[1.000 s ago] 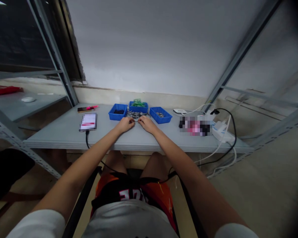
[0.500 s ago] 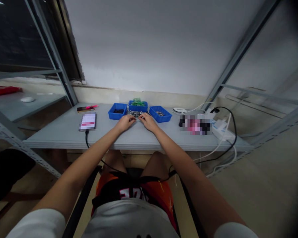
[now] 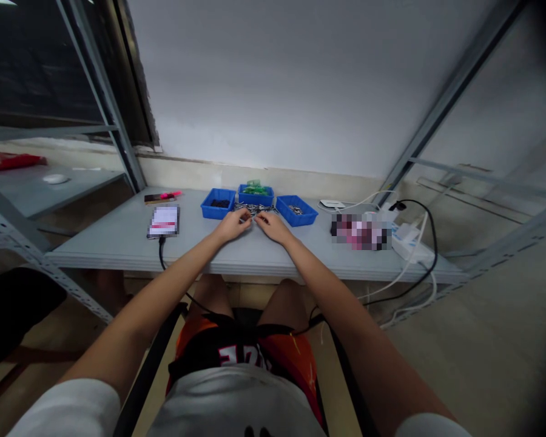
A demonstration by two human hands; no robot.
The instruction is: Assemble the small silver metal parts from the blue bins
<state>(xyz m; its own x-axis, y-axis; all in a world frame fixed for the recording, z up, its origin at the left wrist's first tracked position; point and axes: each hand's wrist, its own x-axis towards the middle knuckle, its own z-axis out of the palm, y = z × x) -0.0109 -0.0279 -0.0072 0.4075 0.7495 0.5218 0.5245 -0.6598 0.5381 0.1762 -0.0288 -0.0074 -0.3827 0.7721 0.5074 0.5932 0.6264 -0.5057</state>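
Observation:
My left hand (image 3: 235, 224) and my right hand (image 3: 273, 227) meet fingertip to fingertip over the shelf table, just in front of a pile of small shiny metal pieces (image 3: 255, 208). Fingers of both hands are pinched together. Whatever lies between them is too small to make out. Left of the pile stands a blue bin (image 3: 212, 212) with dark small parts (image 3: 219, 204). Behind the pile, another blue bin (image 3: 255, 199) holds green pieces (image 3: 255, 189). To the right, a third blue bin (image 3: 298, 219) contains some small metallic parts (image 3: 295, 210).
A phone (image 3: 164, 221) with a lit screen and black cable lies on the left of the grey table (image 3: 131, 249). Behind it are a pink marker (image 3: 170, 195) and a dark flat item. At right sit a blurred-out object (image 3: 359, 232), a power strip (image 3: 410, 244) and loose cables.
The view has shifted slightly. My fingertips stay close together in front of the metal pile, with the left fingers curled a little differently. The bins stand where they were.

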